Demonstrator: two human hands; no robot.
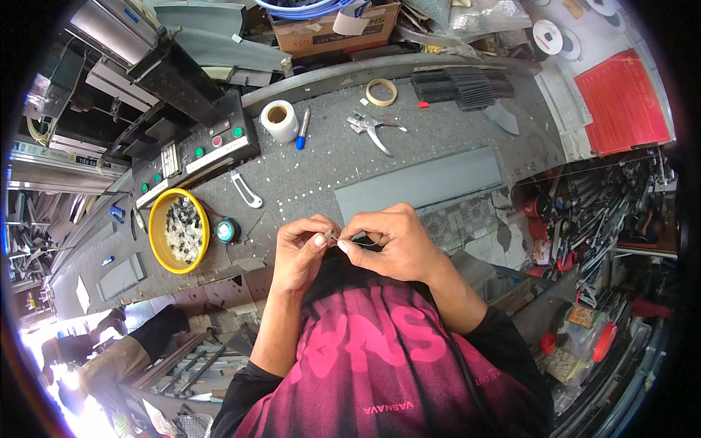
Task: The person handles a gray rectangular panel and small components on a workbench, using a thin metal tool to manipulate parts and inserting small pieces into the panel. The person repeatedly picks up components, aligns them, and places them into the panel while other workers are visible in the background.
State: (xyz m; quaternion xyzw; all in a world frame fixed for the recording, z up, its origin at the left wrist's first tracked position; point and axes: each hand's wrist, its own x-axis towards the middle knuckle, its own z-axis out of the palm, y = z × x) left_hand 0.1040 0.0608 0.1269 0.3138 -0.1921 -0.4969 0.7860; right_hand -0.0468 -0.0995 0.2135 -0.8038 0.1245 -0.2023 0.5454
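Note:
Close in front of my body, my left hand (298,254) and my right hand (398,244) meet fingertip to fingertip. Both are closed in a pinch on one small, thin greyish piece (332,236), too small to name. Just beyond my right hand lies a long flat grey panel (420,184) on the grey work surface. Left of my hands stands a yellow bowl (155,232) with many small clear and black pieces (185,232) in it. Beside the bowl sits a small round teal-and-dark container (228,231).
Farther back lie a white-handled cutter (246,190), a blue marker (301,131), a roll of tape (280,123), metal hole-punch pliers (374,133) and a tape ring (381,92). A machine with green buttons (212,150) stands left. Another person (135,350) is at the lower left.

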